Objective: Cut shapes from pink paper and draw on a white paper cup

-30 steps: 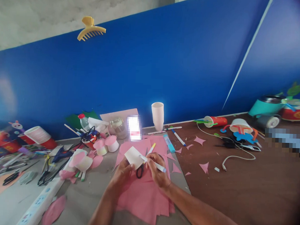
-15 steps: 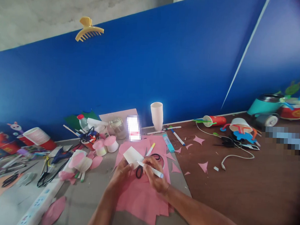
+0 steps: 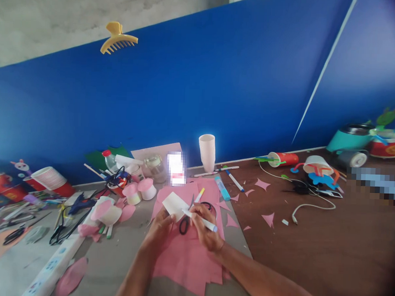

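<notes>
My left hand (image 3: 160, 228) pinches a small white paper piece (image 3: 175, 205) and holds it up over the pink paper sheets (image 3: 189, 260). My right hand (image 3: 205, 229) grips a white marker pen (image 3: 199, 220) with its tip at the right edge of the white piece. Black-handled scissors (image 3: 185, 223) lie on the pink sheets just behind my hands. A yellow-capped pen (image 3: 199, 194) lies beyond them.
A white cup stack (image 3: 207, 152) stands by the blue wall. Pink cut-offs (image 3: 269, 219), pens (image 3: 235, 181), a white cable (image 3: 307, 207) and decorated paper cups (image 3: 315, 166) lie at the right. Pink-topped cups (image 3: 140, 190), a power strip (image 3: 55, 264), red cups (image 3: 50, 179) and tools crowd the left.
My hands with the white piece and the marker have dropped slightly toward the pink sheets; the marker tip stays at the piece's edge. The view shifted a little.
</notes>
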Tool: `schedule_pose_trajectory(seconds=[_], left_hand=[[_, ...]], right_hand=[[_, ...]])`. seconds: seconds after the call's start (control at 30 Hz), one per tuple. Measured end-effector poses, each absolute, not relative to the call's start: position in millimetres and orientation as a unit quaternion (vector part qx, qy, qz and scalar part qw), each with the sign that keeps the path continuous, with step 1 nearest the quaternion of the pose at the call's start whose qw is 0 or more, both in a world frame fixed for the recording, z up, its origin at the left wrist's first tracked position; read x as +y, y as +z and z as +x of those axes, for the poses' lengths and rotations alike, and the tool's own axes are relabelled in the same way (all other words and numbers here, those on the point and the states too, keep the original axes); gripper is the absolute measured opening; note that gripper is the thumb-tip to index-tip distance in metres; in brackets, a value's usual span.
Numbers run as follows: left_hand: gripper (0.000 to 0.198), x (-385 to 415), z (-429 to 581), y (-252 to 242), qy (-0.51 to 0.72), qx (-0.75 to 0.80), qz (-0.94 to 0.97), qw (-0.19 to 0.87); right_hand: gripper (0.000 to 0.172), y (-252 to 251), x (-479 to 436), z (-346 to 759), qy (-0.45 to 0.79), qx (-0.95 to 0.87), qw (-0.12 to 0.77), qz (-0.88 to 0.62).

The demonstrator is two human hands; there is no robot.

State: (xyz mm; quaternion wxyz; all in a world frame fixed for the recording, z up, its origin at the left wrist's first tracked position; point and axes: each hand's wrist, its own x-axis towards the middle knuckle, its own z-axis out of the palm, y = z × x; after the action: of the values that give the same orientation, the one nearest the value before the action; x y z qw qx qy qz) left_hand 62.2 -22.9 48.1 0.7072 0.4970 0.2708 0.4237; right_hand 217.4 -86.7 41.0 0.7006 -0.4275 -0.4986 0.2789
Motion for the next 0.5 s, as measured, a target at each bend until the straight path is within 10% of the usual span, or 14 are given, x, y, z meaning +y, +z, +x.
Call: schedule_pose_trajectory(seconds=[0.5], left_hand=[[0.060, -24.2, 60.0, 44.7, 0.407, 0.277, 0.477, 0.728]], right_hand=[[0.032, 48.0, -80.3, 220.7, 0.312, -0.451, 0.707, -0.445]])
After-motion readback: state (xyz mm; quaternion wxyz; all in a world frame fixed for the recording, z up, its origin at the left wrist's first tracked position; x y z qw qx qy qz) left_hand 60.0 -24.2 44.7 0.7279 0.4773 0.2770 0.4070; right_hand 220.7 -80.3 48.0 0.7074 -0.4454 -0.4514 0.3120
